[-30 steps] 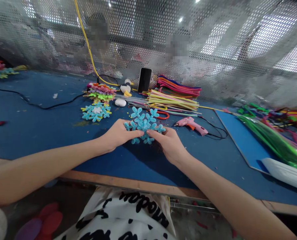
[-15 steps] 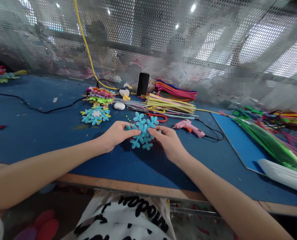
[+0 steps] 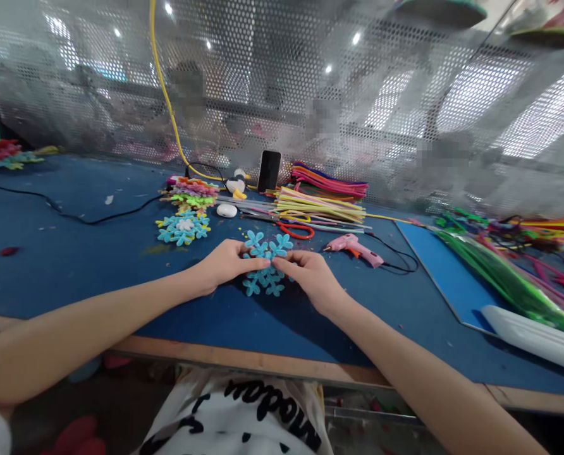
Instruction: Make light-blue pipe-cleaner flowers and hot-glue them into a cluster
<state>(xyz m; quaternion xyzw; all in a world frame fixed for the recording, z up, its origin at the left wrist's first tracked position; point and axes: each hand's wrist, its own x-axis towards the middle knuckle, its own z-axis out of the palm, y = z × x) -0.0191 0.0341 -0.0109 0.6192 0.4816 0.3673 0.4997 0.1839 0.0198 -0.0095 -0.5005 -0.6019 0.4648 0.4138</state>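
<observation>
Between my two hands is a light blue pipe-cleaner snowflake [image 3: 255,240], with looped petal-like tips around its rim. My left hand [image 3: 229,262] grips its left side, the thumb pressed near the centre. On the right side my right hand [image 3: 305,272] pinches it the same way, its thumb close to the left one. The fingers behind the snowflake are mostly hidden. To the left lies another blue snowflake [image 3: 183,227] with a white middle and yellow tips. A pink glue gun [image 3: 355,248] rests right of my right hand.
Behind the hands lie scissors [image 3: 297,230] with red handles, yellow pipe cleaners [image 3: 320,205], a white case [image 3: 226,210] and a propped phone [image 3: 269,170]. A stack of colourful snowflakes [image 3: 191,193] stands left. Bagged green pipe cleaners [image 3: 495,268] lie right. A perforated metal panel [image 3: 282,82] rises behind.
Both thumbs have moved inward over the snowflake's centre, nearly meeting. The snowflake sits slightly lower and further left in view; the whole view has shifted a little with the head.
</observation>
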